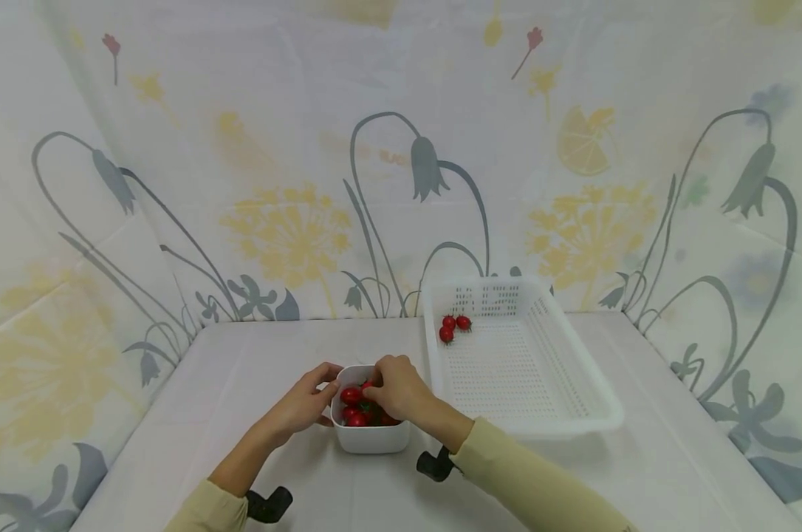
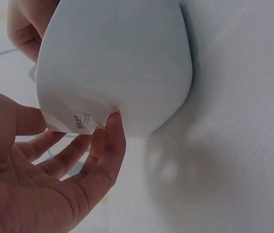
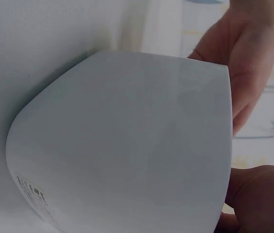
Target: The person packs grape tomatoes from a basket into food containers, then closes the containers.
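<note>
A small white container (image 1: 373,441) with rounded corners stands on the table and holds several red cherry tomatoes (image 1: 351,396). My left hand (image 1: 306,399) grips its left side, thumb at the rim and fingers against the outer wall, as the left wrist view also shows. From the right, my right hand (image 1: 401,388) reaches over the rim, its thumb and fingertips pinching a cherry tomato (image 1: 366,385) among the others. The container wall hides those fingertips in both wrist views.
To the right stands a large white perforated basket (image 1: 594,377), close by my right forearm. Three cherry tomatoes (image 1: 447,335) lie in its far left corner. A floral-patterned cloth (image 1: 388,222) hangs behind the white-covered table (image 1: 255,355) and along both sides.
</note>
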A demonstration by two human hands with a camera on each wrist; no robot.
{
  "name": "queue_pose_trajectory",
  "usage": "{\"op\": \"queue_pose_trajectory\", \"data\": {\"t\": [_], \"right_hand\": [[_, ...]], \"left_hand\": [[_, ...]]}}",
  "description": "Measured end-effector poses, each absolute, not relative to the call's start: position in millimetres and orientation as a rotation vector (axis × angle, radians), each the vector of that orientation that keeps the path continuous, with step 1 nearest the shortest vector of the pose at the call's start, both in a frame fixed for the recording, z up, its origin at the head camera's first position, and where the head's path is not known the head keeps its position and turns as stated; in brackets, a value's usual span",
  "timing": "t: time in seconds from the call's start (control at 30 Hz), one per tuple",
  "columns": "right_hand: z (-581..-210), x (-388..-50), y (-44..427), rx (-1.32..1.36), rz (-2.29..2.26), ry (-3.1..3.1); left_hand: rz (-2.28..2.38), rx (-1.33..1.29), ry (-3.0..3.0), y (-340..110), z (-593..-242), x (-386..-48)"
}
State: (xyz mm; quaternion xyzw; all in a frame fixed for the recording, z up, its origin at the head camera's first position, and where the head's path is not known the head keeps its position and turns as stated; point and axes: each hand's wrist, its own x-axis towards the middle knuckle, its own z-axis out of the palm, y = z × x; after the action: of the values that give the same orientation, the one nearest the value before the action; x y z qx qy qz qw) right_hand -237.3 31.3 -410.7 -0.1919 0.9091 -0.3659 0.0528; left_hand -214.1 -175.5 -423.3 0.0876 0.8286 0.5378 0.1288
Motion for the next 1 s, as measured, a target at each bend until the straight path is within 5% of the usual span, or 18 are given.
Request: {"op": "queue_pose_trajectory", "data": {"t": [1.0], "right_hand": [[-375.3, -229.5, 56.2, -0.846, -0.976, 2.638]], "left_hand": [[1.555, 0.231, 2.414, -175.5, -421.2, -213.1]]}}
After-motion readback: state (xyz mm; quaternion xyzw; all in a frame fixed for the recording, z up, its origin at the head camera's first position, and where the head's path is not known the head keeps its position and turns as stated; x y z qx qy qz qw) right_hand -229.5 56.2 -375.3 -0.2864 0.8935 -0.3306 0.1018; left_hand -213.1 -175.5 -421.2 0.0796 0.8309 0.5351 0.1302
